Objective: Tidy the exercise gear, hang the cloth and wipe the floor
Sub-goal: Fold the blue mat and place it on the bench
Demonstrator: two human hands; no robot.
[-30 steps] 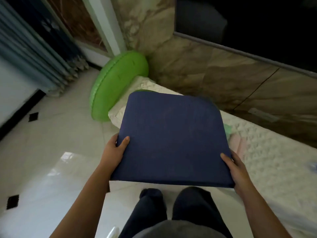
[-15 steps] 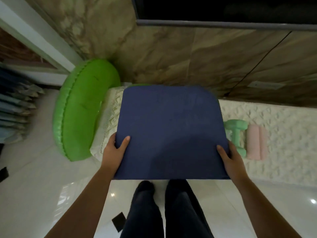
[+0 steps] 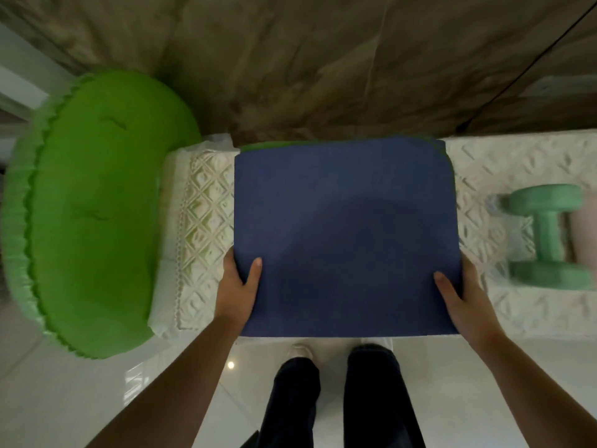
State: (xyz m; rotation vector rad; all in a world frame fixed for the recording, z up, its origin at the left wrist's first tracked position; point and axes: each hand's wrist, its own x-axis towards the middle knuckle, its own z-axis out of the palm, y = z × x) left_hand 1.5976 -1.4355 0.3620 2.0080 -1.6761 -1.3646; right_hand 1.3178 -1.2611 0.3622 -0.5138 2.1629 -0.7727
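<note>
A dark blue square pad fills the middle of the view, held flat over the white quilted mat. My left hand grips its near left edge, thumb on top. My right hand grips its near right edge the same way. A thin green edge of something shows under the pad's far side. A mint green dumbbell lies on the mat to the right, with a pale pink item just beyond it.
A large round bright green cushion leans at the mat's left end. A brown marble wall rises right behind the mat. Glossy white floor tiles and my dark-trousered legs are below.
The view has swung down and to the right to face the wall squarely. The blue pad has moved lower and closer over the mat. Both hands keep their grip on it.
</note>
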